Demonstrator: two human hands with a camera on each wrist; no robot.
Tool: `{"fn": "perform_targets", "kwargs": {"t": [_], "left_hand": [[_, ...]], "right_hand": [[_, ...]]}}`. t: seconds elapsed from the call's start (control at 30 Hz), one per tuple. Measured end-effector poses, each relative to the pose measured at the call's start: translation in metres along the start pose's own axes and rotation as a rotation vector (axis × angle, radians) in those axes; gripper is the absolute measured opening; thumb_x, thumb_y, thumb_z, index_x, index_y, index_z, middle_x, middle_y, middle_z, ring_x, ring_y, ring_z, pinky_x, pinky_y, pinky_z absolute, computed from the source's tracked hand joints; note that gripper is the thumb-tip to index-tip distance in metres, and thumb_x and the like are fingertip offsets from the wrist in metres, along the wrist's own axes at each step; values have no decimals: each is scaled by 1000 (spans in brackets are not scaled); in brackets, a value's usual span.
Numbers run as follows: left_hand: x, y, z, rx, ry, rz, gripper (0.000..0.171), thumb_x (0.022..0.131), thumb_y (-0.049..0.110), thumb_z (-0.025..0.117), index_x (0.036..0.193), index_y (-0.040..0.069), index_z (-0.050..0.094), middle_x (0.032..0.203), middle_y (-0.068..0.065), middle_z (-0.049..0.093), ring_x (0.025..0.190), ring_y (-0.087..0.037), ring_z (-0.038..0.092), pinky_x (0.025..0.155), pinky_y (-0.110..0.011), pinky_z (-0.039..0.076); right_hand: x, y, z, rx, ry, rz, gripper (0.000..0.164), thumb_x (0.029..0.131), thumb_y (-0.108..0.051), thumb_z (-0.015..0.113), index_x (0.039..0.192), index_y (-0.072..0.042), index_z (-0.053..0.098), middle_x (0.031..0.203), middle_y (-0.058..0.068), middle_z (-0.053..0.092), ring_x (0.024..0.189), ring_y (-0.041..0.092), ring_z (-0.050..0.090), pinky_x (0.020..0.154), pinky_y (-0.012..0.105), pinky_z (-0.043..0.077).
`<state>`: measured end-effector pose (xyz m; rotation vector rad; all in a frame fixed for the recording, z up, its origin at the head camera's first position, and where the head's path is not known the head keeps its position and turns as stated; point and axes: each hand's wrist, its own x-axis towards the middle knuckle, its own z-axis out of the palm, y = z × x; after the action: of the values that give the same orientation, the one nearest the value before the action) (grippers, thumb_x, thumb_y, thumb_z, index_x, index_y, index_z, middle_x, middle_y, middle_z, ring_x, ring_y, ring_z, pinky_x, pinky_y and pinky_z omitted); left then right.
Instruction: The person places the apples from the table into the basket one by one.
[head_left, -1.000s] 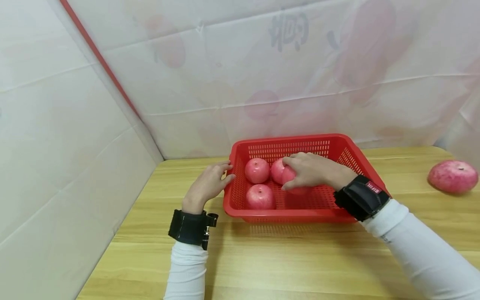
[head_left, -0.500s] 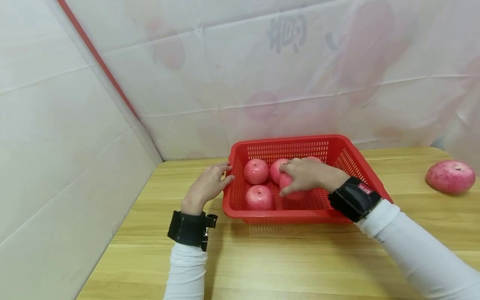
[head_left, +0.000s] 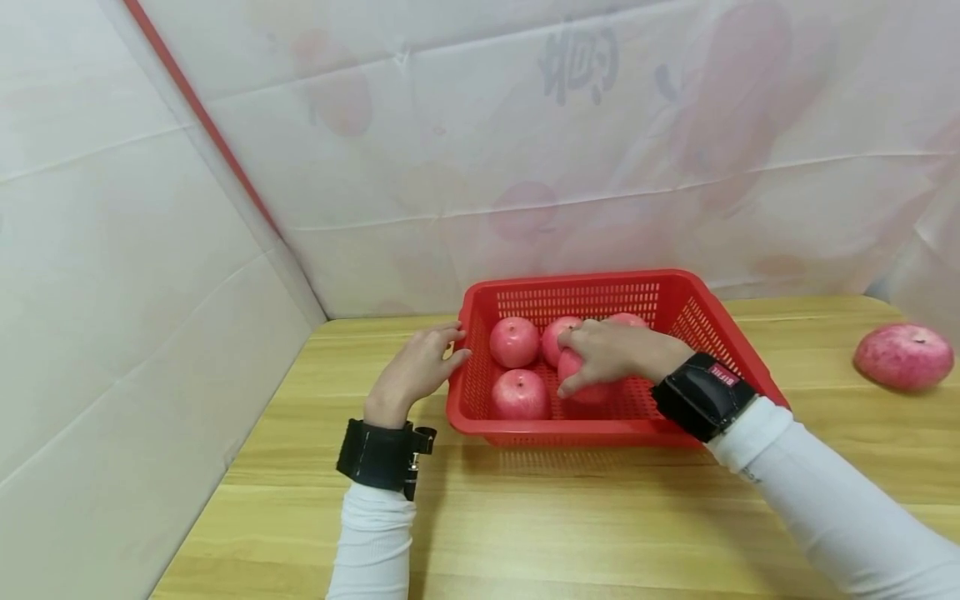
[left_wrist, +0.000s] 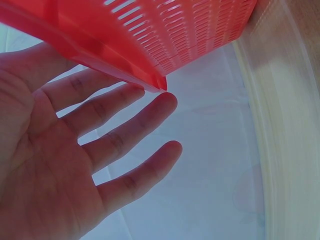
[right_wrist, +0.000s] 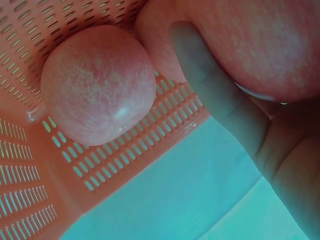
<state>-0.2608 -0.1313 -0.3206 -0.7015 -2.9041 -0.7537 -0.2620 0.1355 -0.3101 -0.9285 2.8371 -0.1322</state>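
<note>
My right hand [head_left: 618, 348] grips a pink-red apple [head_left: 570, 364] inside the red plastic basket [head_left: 577, 427]. In the right wrist view the thumb [right_wrist: 215, 87] lies along the side of that apple [right_wrist: 275, 45], and another apple [right_wrist: 100, 85] sits in a basket corner. Two more apples stand along the left side, one farther back [head_left: 514, 342] and one nearer [head_left: 521, 395]. Beyond my right hand, two apples are partly covered by it. My left hand [head_left: 416, 367] is at the basket's left rim; its fingers are spread and loosely straight in the left wrist view, fingertips right at the rim.
The basket stands on a light wooden table [head_left: 510, 533], close to a pale printed cloth wall [head_left: 420, 167]. A second cloth wall rises on the left. A large pink oval fruit [head_left: 903, 357] lies at the table's right side.
My right hand has come slightly nearer and lower with the gripped apple, uncovering part of an apple behind it. My left hand stays at the rim.
</note>
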Motion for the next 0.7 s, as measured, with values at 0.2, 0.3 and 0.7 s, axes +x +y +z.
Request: {"fn": "perform_targets", "kwargs": {"t": [0.2,0.3,0.7], "left_hand": [[1,0,0,-5,-2,7,39,86,19,60,122,5,55,125,-11,52,90,-16,52,74,-31,53],[0,0,-1,-4,-2,4,39,86,18,61,122,5,54,125,-11,51,91,-16,52,74,-32,53],[1,0,-1,13,-11,-3,41,87,20,60,124,5,53,128,-11,49,101,-20,50,80,-36,51]], "right_hand": [[2,0,0,51,-54,21,54,70,-50,68,99,-8,54,81,3,51,78,19,46,67,35,45],[3,-1,1,75,-92,28,52,70,-51,68,96,-8,54,82,3,51,79,19,47,69,36,45],[2,-2,3,81,-151,87,48,68,-52,68,86,-11,51,80,4,50,75,19,47,66,34,44]]}}
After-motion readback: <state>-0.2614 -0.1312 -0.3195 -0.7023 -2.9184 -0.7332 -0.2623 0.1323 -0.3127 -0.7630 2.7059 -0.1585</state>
